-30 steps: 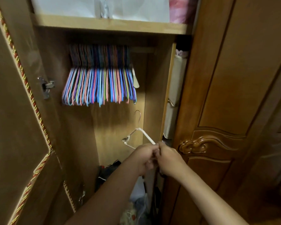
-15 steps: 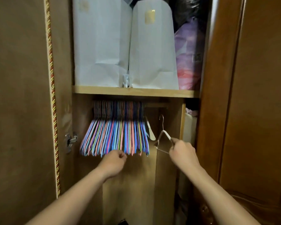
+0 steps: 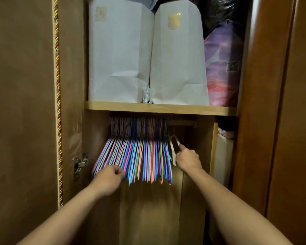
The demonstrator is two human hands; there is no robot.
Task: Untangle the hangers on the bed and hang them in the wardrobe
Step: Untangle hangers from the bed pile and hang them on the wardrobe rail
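1. Right hand (image 3: pixel 188 159) is up under the shelf (image 3: pixel 159 108), fingers pinched shut on a white hanger (image 3: pixel 173 147), at the right end of the rail (image 3: pixel 182 122); whether its hook sits on the rail is too dark to tell.
2. Left hand (image 3: pixel 110 179) is a loose fist against the bottom tips of the coloured hangers (image 3: pixel 136 149); what it grips, I cannot tell.
3. Two white paper bags (image 3: pixel 147 53) stand on the shelf above.

The right hand (image 3: pixel 188 159) has lifted the white hanger (image 3: pixel 173 147) up beside the coloured hangers (image 3: pixel 136 152).
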